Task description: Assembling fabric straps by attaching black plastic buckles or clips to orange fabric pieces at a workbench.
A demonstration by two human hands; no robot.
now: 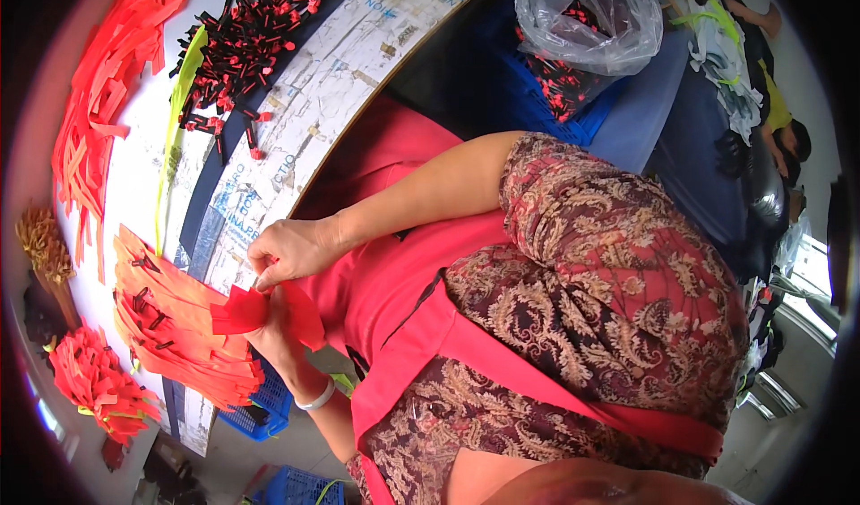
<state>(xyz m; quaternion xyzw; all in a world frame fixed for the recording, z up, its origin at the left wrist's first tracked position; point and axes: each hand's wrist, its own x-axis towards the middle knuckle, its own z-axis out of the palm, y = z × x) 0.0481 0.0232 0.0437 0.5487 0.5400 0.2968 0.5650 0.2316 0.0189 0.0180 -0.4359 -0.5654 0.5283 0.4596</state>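
A red fabric strip (244, 312) is folded over and gripped in my left hand (276, 336), the one with the pale bracelet; its loose end hangs down beside the fingers. My right hand (300, 247) pinches with thumb and fingertips at the upper edge of that strip, just above the left hand. Whether a small piece sits between its fingertips is hidden. Just left of both hands, a stack of orange-red fabric strips (184, 326) lies on the table, with several small dark pieces on top.
The worn white tabletop (345, 79) curves along the left. It bears a heap of small black pieces with red ends (237, 57), long red strips (94, 129) and a yellow-green ribbon (175, 138). A clear plastic bag (582, 34) sits by a blue crate (587, 124). Another person (788, 138) is far right.
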